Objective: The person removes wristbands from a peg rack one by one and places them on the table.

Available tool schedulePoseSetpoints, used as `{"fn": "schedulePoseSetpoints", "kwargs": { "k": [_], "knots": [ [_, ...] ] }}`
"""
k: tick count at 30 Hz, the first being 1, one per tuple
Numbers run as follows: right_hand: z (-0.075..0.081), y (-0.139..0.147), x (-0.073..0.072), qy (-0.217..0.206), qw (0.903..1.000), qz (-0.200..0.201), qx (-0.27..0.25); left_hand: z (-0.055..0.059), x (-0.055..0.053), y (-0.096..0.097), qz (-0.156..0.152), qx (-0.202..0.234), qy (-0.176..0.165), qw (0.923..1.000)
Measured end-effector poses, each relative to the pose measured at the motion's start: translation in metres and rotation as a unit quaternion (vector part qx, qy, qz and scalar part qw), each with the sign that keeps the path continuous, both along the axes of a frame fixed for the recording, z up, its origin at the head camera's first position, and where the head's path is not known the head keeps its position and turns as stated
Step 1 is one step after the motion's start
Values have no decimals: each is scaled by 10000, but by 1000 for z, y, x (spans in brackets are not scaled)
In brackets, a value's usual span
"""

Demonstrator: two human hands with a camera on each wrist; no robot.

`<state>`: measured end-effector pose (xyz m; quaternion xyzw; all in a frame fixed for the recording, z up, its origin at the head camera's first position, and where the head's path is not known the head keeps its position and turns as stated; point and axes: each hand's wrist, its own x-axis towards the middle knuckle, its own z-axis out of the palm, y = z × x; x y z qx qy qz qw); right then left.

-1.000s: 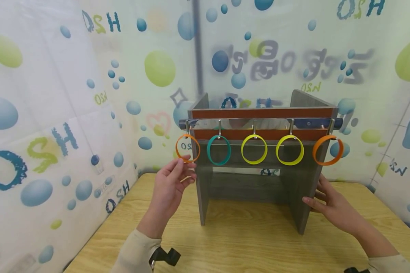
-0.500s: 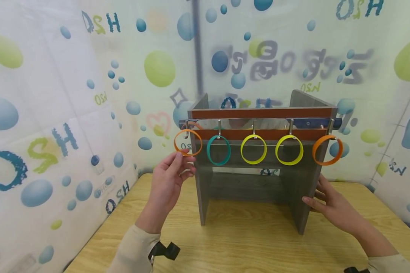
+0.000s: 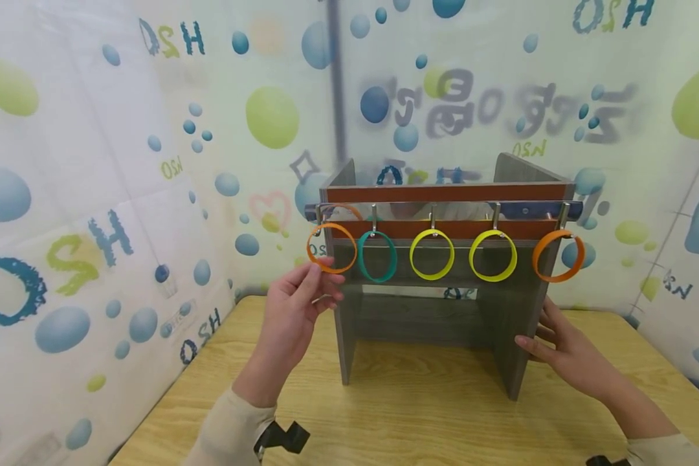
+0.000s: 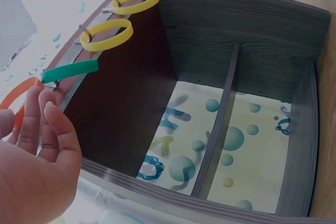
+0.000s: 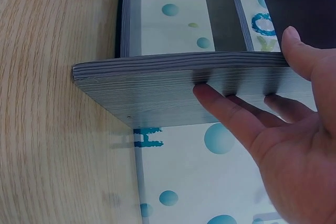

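**Orange ring (image 3: 355, 249) in your fingers, before the stand's (image 3: 463, 257) left end**

Your left hand (image 3: 294, 310) pinches the ring's lower rim between thumb and fingers; your right hand (image 3: 571, 362) grips the stand's right side. Whether the ring hangs on the stand's leftmost hook (image 3: 318, 217), you can't tell. Expect a light, thin, springy band, perhaps slightly slick, unlikely to break; that lower rim should suit your pinch. Being round, it has no long axis across its face; its hole faces you, its axis running toward the stand.

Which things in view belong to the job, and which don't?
Likely the job:
- left hand
- held orange ring
- right hand on grey stand
- hook rail
- teal ring
- two yellow rings
- other orange ring

Just around:
- wooden table
- patterned backdrop
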<state>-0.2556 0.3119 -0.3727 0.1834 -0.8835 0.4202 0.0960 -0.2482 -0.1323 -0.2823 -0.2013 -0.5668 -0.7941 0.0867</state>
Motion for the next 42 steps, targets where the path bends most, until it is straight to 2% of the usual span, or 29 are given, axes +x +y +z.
{"fn": "schedulePoseSetpoints", "kwargs": {
  "k": [6, 9, 16, 22, 29, 32, 35, 38, 42],
  "knots": [
    [1, 0, -1, -5, 10000, 10, -18, -3, 4, -3, 241, 20, 156, 9996],
    [2, -1, 0, 1, 10000, 23, -6, -4, 7, -5, 245, -39, 163, 9996],
    [2, -1, 0, -70, 10000, 31, -46, -13, 16, 1, -66, -505, 77, 9987],
    [0, 0, -1, -45, 9999, 60, -90, -23, 20, 14, -219, -1214, 178, 9922],
    [1, 1, -1, 35, 9999, -30, 101, -35, 23, 30, -420, -1720, 551, 9827],
    [1, 0, 0, 0, 9999, -50, 110, -40, 22, 37, -518, -1831, 598, 9799],
    [2, 0, 1, -21, 9999, -68, 111, -44, 22, 45, -660, -1903, 486, 9783],
    [2, 0, 1, -6, 9999, -66, 89, -47, 20, 55, -849, -2001, 224, 9758],
    [1, 0, 2, 24, 9999, -64, 73, -54, 17, 72, -1129, -2215, -54, 9686]
  ]
}}
